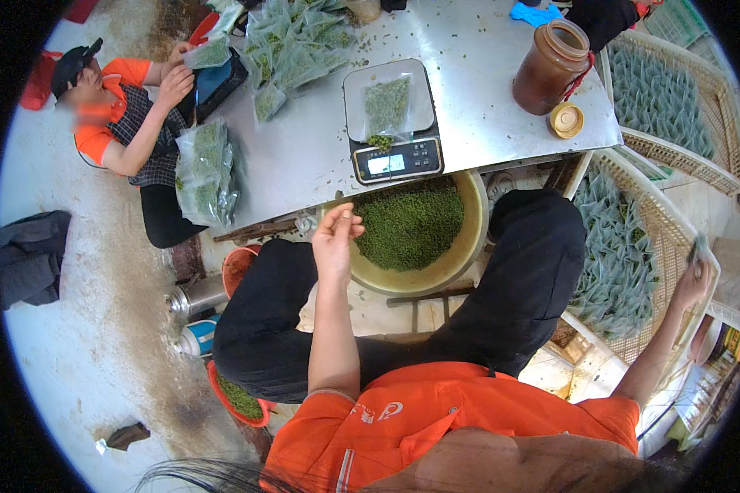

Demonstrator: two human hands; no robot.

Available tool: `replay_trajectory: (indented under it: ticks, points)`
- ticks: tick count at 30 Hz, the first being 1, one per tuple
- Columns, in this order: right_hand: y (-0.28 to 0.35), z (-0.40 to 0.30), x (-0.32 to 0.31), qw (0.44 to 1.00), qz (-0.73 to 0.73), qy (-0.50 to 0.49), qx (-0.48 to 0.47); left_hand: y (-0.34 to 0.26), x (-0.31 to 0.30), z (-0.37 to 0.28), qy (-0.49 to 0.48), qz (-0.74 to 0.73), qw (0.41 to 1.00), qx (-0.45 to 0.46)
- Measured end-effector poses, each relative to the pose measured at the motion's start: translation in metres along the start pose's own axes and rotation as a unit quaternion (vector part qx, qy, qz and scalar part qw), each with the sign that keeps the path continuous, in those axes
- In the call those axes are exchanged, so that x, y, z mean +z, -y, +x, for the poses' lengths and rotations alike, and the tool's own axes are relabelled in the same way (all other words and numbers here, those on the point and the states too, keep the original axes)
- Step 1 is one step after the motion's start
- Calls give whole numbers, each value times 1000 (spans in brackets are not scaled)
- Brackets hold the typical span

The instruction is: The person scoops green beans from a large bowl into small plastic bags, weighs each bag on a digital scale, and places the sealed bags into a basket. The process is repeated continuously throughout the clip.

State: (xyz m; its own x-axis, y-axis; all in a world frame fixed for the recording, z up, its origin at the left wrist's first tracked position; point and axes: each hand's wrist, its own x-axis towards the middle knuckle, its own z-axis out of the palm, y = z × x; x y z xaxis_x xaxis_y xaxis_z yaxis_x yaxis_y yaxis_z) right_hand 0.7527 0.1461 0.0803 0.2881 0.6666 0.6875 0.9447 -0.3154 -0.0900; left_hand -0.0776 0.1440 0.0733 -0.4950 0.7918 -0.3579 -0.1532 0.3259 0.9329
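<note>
My left hand (pixel 335 240) is raised over the left rim of a large round basin (pixel 478 246), fingers curled towards the thumb. Whether anything small is pinched there cannot be made out. Small green berries (pixel 410 228), like green peppercorns, fill much of the basin between my knees. My right hand (pixel 694 283) reaches far right to the rim of a cream plastic crate (pixel 660 209), gripping a blurred, small plastic bag (pixel 698 248). On the digital scale (pixel 398 166) lies a clear bag of green berries (pixel 387 105), with loose berries (pixel 380 143) at its lower edge.
Filled bags (pixel 296 43) are heaped on the metal table (pixel 290 166). A person (pixel 123 117) handles a bag at left. A brown jar (pixel 546 71) and its lid (pixel 567 120) stand right. Bags (pixel 616 246) fill the crate; another crate (pixel 731 117) stands behind.
</note>
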Motion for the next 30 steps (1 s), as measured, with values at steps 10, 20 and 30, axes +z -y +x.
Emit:
replay_trajectory:
  ticks: [10, 20, 30]
  points:
    - [-164, -219, 66, 838, 119, 423, 325, 12, 29, -20, 83, 36, 995, 38]
    - [81, -108, 24, 971, 122, 194, 70, -73, 101, 31, -57, 515, 810, 274]
    - [502, 25, -76, 818, 537, 60, -199, -35, 71, -4, 37, 142, 976, 162]
